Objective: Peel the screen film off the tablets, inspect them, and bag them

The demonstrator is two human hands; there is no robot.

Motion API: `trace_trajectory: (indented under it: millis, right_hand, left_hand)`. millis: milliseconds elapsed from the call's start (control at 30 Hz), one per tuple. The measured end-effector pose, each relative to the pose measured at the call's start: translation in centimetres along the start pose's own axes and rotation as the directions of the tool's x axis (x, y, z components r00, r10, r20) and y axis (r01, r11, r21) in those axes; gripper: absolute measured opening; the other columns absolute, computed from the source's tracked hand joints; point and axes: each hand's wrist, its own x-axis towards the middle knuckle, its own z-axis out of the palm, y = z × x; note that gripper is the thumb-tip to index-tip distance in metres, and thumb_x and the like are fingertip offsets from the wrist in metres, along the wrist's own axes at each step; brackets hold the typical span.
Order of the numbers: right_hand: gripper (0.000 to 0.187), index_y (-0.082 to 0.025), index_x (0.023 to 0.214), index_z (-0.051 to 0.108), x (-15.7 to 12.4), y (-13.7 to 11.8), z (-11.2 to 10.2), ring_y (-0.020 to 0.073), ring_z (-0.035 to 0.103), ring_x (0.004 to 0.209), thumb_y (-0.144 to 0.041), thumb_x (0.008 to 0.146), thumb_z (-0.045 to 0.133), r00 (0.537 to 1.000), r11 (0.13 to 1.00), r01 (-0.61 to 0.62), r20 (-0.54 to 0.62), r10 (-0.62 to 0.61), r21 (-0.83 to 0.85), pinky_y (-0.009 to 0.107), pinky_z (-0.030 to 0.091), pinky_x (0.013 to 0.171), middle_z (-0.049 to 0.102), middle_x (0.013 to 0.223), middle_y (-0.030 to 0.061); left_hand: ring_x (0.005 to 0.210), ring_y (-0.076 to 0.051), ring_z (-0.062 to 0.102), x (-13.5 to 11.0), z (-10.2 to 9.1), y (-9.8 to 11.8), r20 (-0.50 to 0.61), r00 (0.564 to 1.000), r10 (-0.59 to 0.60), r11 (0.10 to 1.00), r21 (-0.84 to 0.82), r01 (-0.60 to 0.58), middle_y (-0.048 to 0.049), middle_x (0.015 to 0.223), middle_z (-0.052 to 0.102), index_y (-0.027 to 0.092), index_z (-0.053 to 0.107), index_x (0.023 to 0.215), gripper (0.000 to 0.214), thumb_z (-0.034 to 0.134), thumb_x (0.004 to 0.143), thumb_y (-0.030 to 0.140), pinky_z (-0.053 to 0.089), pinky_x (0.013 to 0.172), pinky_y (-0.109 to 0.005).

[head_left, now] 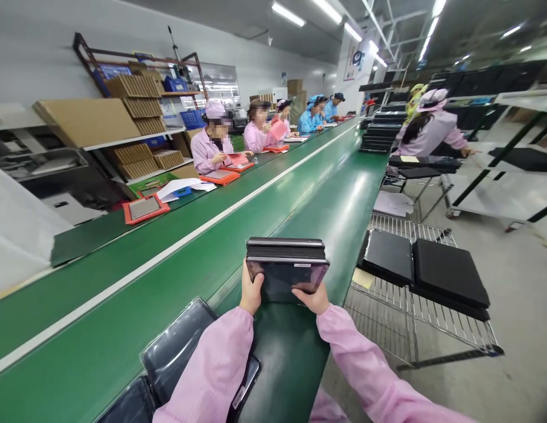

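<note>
A small stack of black tablets (279, 273) with glossy screens and silver edges is held up over the green bench (291, 364). My left hand (251, 291) is closed on the stack's left side, thumb on the front screen. Its right side is gripped by my right hand (315, 298), the thumb also pressed on the screen; the fingers behind are hidden. A white label sits near the front tablet's top edge. By my left forearm lie dark tablets in clear film (178, 341), and another tablet (245, 385) shows partly from under my sleeve.
A wire rack (412, 317) on the right carries black slabs (449, 273). Further along the bench stand stacked black trays (381, 129). Across the green line, several people in pink or blue work near red pouches (145, 208). A shelf holds cardboard boxes (88, 120).
</note>
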Motion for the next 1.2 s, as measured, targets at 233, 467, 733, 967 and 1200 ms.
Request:
trace_trajectory:
  millis: [233,467,733,967,1200]
  right_hand:
    - [0.074,-0.020,0.111,0.063,1.5,-0.8,1.0,0.0334,0.075,0.090,-0.040,0.046,0.091,0.987,0.996,0.001,-0.160,0.014,0.091,0.051,0.060,0.090,0.077,0.096,0.0094]
    - [0.059,-0.017,0.118,0.062,-0.7,-1.8,3.4,0.0325,0.067,0.114,-0.054,0.074,0.074,0.968,0.986,-0.037,-0.239,0.076,0.164,0.051,0.052,0.102,0.071,0.122,0.0153]
    - [0.067,-0.027,0.130,0.059,1.3,-9.9,-4.7,0.0206,0.070,0.100,-0.048,0.069,0.080,0.998,0.984,0.044,-0.052,-0.035,0.175,0.031,0.059,0.082,0.074,0.110,0.0024]
    - [0.073,-0.021,0.109,0.070,-1.8,-12.4,-7.3,0.0228,0.072,0.093,-0.012,0.041,0.094,0.978,0.988,-0.130,0.172,0.114,0.083,0.030,0.059,0.080,0.076,0.094,-0.0013]
    - [0.046,-0.022,0.107,0.063,-3.0,-6.7,-8.0,0.0203,0.073,0.068,-0.029,0.068,0.085,0.936,0.925,-0.310,-0.101,0.338,0.217,0.031,0.060,0.062,0.076,0.085,0.0013]
  left_hand:
    - [0.120,-0.029,0.060,2.3,0.6,2.8,0.027,0.991,-0.129,0.986,0.107,0.126,-0.0124,0.117,0.066,0.018,0.056,0.117,0.056,0.054,0.085,0.064,0.044,0.107,-0.044]
    - [0.110,-0.033,0.067,2.6,-1.0,6.6,0.165,0.915,-0.369,0.835,0.492,0.248,-0.0172,0.121,0.070,0.015,0.058,0.120,0.068,0.077,0.069,0.055,0.049,0.101,-0.046]
    - [0.104,-0.036,0.070,2.5,-3.4,9.3,0.257,0.898,-0.356,0.707,0.703,0.079,-0.0114,0.114,0.075,0.019,0.062,0.120,0.074,0.073,0.061,0.063,0.053,0.090,-0.044]
    - [0.093,-0.032,0.073,5.5,-2.0,13.3,0.583,0.676,-0.450,0.583,0.766,-0.272,-0.0030,0.102,0.078,0.027,0.067,0.119,0.066,0.080,0.060,0.054,0.054,0.078,-0.036]
    - [0.121,-0.033,0.064,6.4,-2.2,11.8,0.563,0.796,-0.224,0.674,0.680,-0.290,-0.0090,0.131,0.068,0.027,0.054,0.141,0.075,0.064,0.077,0.064,0.050,0.102,-0.045]
